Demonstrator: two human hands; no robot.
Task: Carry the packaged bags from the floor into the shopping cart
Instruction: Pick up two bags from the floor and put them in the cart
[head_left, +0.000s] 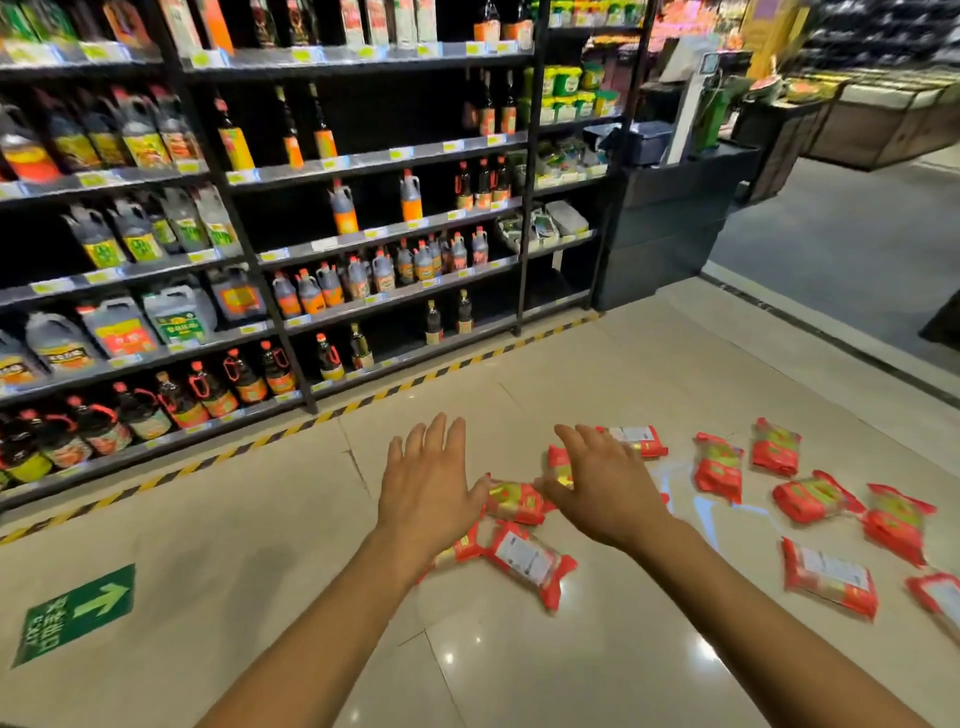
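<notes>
Both hands reach out palm down, fingers straight and spread, gripping nothing. The left hand (426, 483) and the right hand (605, 488) lie over the nearest of the red plastic packaged bags (530, 564) (whether any fingertip touches them cannot be told). The bags lie scattered flat on the glossy beige tiled floor (234, 519), from the middle out to the right. Far and left stands black metal shelving (363, 161) of dark sauce bottles, with yellow-and-black striped tape (363, 401) along its foot. A green arrow sticker (78, 613) lies near left.
</notes>
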